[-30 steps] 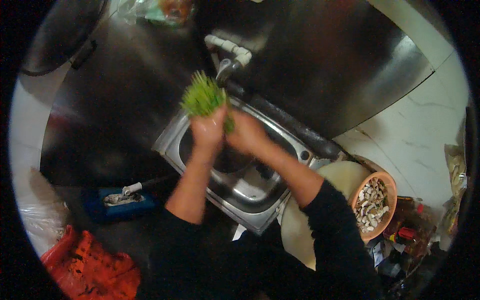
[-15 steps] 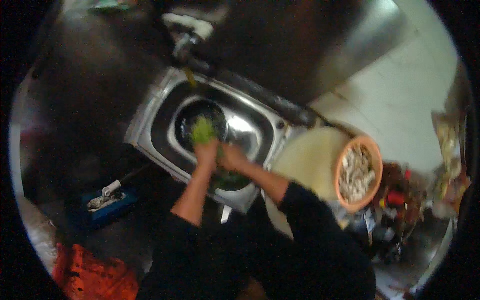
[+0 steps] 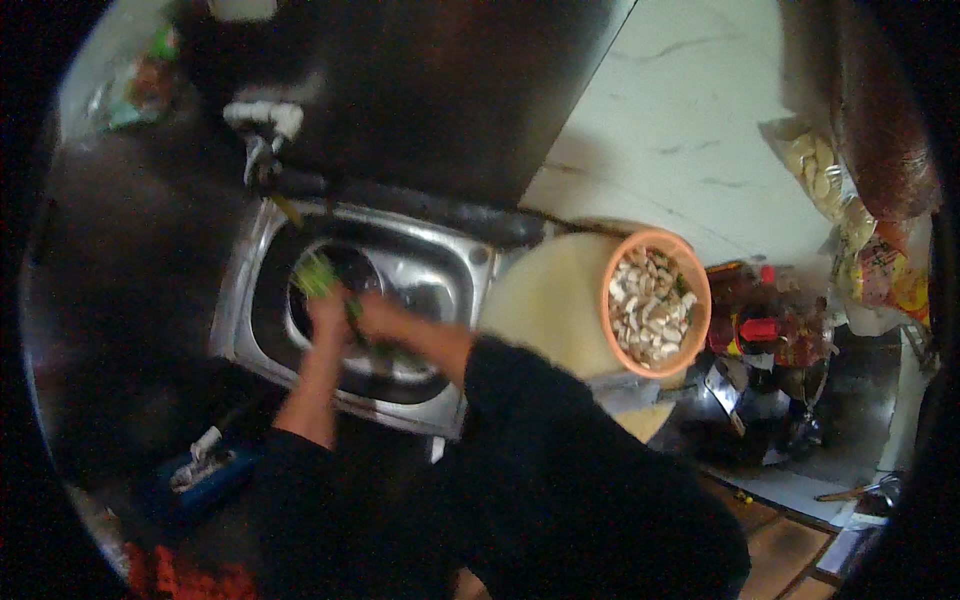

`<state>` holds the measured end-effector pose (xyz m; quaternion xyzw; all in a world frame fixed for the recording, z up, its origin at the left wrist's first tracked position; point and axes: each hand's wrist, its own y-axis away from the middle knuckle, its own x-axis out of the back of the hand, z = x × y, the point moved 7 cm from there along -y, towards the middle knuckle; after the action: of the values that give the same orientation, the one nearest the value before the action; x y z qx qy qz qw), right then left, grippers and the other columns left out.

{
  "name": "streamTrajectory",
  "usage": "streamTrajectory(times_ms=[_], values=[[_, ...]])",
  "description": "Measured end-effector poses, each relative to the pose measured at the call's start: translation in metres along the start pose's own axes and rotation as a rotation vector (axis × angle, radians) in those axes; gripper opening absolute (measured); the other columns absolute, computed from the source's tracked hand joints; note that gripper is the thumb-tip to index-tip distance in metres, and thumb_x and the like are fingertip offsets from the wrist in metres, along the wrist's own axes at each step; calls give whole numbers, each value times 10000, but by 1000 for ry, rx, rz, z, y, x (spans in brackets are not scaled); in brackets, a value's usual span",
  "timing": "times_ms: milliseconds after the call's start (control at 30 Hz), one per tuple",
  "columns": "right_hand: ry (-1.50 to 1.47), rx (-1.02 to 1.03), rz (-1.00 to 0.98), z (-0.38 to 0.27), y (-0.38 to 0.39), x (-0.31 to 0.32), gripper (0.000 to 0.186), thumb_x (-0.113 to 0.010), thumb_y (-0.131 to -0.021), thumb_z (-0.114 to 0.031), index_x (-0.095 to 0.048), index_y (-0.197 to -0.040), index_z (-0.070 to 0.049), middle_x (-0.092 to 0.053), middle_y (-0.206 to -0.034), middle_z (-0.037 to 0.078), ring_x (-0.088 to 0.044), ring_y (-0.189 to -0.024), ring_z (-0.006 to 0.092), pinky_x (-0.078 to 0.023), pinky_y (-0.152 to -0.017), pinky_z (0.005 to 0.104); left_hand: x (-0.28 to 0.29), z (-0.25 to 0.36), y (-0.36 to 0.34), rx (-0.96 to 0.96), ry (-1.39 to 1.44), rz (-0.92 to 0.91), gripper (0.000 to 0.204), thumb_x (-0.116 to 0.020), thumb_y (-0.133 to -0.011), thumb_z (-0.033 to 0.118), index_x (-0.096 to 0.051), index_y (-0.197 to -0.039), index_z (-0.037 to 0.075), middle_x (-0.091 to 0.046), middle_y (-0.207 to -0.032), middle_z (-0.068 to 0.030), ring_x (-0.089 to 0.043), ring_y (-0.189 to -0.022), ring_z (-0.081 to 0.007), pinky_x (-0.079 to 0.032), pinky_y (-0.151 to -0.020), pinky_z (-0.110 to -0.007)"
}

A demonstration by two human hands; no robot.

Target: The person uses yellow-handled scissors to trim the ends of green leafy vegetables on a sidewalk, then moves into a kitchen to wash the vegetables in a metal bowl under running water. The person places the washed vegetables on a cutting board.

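Observation:
Both hands are together over the steel sink (image 3: 230,320), closed around a bunch of green stalks (image 3: 316,275). My left hand (image 3: 330,312) grips the bunch, the pale stalk ends pointing to the far left. Close against it, my right hand (image 3: 380,318) holds the same bunch, with darker leaves (image 3: 400,358) hanging below the wrist. Blur hides the single fingers. Under the stalks sits a dark round bowl or opening (image 3: 362,268) in the basin; I cannot tell which. A tap (image 3: 262,155) wrapped in white cloth, with a yellowish spout end, stands behind the sink's left corner.
Right of the sink is a pale round board (image 3: 545,290), with an orange basket (image 3: 608,300) of cut, whitish mushroom-like pieces at its edge. Farther right are red-capped bottles (image 3: 760,330) and plastic bags (image 3: 815,170). A blue container (image 3: 175,500) and red crate (image 3: 190,578) lie lower left.
The view has turned to the right, so sink, hands and basket sit farther left in the picture. Both hands still hold the green stalks over the basin.

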<state>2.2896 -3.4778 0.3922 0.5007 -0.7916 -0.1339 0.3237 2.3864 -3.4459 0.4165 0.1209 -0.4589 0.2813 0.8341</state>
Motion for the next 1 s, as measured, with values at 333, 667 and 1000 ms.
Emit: streamTrajectory(times_ms=[333, 667, 1000], values=[[29, 552, 576, -106, 53, 94, 381, -630, -691, -40, -548, -1060, 4, -607, -976, 247, -585, -943, 424, -479, -820, 501, 117, 80, -38, -156, 1043, 288, 196, -642, -761, 53, -650, -946, -10, -673, -866, -65, -630, -774, -160, -495, -695, -295], [59, -58, 23, 6, 10, 2, 482, -580, -813, -147, -493, -1278, -51, -497, -1313, 230, -431, -1257, 403, -369, -1039, 448, 27, 34, -3, -2, 328, 97, 348, -651, -807, 177, -589, -1107, 10, -658, -992, -160, -630, -898, -298, -489, -793, -405], [159, 296, 306, 19, 34, -4, 763, -764, -636, -283, -451, -1289, -42, -525, -1265, 221, -489, -1188, 393, -414, -988, 461, 1, -8, 25, 107, 658, 83, 367, -641, -720, 36, -608, -1080, -23, -659, -982, -88, -611, -881, -196, -484, -805, -335]])
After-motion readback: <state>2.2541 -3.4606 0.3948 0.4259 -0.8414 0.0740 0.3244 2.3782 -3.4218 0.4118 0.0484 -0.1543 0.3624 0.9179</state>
